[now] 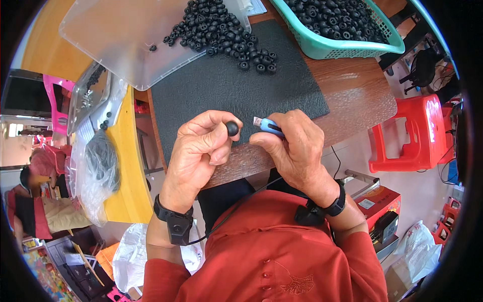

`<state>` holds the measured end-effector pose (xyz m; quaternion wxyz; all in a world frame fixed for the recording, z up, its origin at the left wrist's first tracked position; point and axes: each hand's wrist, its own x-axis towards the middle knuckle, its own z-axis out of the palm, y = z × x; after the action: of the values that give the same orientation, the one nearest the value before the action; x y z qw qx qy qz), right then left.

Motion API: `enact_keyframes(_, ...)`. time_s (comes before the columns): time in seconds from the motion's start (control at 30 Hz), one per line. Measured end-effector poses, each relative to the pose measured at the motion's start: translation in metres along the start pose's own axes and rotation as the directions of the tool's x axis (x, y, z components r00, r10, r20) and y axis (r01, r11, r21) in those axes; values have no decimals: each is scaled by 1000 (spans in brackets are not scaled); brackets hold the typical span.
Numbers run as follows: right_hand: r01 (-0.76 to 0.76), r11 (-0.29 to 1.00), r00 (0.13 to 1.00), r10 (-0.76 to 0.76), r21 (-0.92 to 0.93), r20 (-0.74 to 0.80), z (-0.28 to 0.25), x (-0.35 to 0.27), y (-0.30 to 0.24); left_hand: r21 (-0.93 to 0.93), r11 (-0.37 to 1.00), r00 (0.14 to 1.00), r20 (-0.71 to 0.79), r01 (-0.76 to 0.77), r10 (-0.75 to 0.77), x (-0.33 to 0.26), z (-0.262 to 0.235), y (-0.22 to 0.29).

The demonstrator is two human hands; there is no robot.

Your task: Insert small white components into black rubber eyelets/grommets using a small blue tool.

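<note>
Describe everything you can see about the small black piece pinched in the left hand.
The black piece is small, round and matte, rubbery-looking like the loose ones heaped on the mat. The left hand pinches it at thumb and fingertip, held up above the near edge of the mat, touching nothing else. Its rounded side faces the camera; whether it has a hole cannot be told. It sits just left of the blue tool in the right hand, apart from it.

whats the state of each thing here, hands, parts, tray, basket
left hand: pinching one small black rubber part at its fingertips
right hand: closed around a blue tool, tip pointing at the part
loose black parts: piled, spilling from the clear tray onto the dark mat
teal basket: filled with black parts
</note>
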<state>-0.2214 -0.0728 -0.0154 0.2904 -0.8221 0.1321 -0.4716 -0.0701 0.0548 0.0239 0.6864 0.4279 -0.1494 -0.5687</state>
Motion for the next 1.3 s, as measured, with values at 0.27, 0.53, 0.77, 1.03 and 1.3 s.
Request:
enact_keyframes(0.27, 46, 999, 999, -46, 24, -9, 6, 1, -13, -79, 997, 998, -60, -17, 12, -10, 10, -13)
enact_keyframes(0.53, 73, 997, 997, -73, -26, -22, 7, -1, -11, -82, 997, 996, -89, 4, -12, -11, 16, -16)
enact_keyframes(0.77, 142, 980, 988, -148, -139, -34, 9, -5, -10, -95, 995, 994, -104, 25, -35, -13, 12, -23)
enact_keyframes(1.03, 211, 961, 977, -206, -181, 44, 8, -10, -9, -160, 986, 996, -73, 43, -55, -12, 11, -30)
enact_keyframes(1.3, 109, 992, 992, -112, -71, -49, 6, -12, 7, -166, 986, 994, -99, 19, -36, -4, 12, -25)
